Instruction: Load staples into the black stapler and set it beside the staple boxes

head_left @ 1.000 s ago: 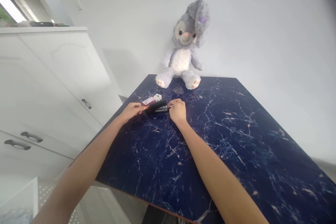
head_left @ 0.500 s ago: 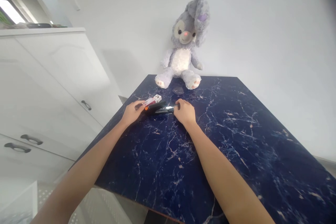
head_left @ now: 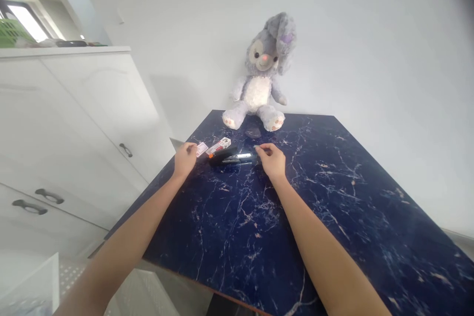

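My left hand (head_left: pixel 185 159) is closed, thumb and forefinger pinching the edge of a small pink-and-white card (head_left: pixel 202 149). Just right of the card lies a narrow white-and-red box (head_left: pixel 219 145). In front of the box is a black, pen-like object with an orange end (head_left: pixel 223 156), and dark pens with shiny barrels (head_left: pixel 240 157) lie beside it. My right hand (head_left: pixel 272 159) hovers by the right ends of the pens, its thumb and forefinger pinched together. Whatever is between those fingertips is too small to make out.
A grey plush rabbit (head_left: pixel 258 84) sits at the back of the dark blue marbled table (head_left: pixel 333 197), against the wall. Near its feet is a dark, flat, rounded item (head_left: pixel 253 133). White cabinets (head_left: pixel 85 123) with dark handles stand on the left.
My left hand has drawn back left with the card, which is now apart from the box. The right hand has moved off the pens to the right. The view has shifted slightly.
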A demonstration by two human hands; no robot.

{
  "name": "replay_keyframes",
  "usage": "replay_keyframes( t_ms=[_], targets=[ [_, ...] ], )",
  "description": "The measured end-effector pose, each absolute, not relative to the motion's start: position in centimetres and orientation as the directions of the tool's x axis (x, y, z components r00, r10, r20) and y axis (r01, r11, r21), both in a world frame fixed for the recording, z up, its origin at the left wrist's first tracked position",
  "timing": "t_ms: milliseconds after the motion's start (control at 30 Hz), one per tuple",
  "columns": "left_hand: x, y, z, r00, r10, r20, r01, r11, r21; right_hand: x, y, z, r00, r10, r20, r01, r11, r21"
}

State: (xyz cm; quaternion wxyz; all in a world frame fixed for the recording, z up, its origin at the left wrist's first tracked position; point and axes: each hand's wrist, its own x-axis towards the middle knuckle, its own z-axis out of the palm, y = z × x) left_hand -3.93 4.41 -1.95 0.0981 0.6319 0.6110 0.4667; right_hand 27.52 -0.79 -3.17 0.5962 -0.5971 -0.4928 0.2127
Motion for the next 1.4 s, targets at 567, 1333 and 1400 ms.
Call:
replay_keyframes(
  t_ms=[567,1333,1400],
  targets=[
    [-2.1,2.2,0.0,-0.035,0.84,0.541,0.557,-0.433,0.709,27.5,-0.9,-3.0,0.327,0.897,0.297,0.219,0.234,-0.947],
    [-0.2,1.2,0.0,0.171,0.975,0.144,0.072,-0.158,0.985,24.0,-3.4,-2.2,0.045,0.722,0.691,0.65,0.504,-0.569],
    [-0.2,1.3,-0.1,0.161,0.975,0.153,0.107,-0.171,0.979,23.7,-3.5,-2.2,0.063,0.722,0.688,0.648,0.495,-0.579]
  ],
)
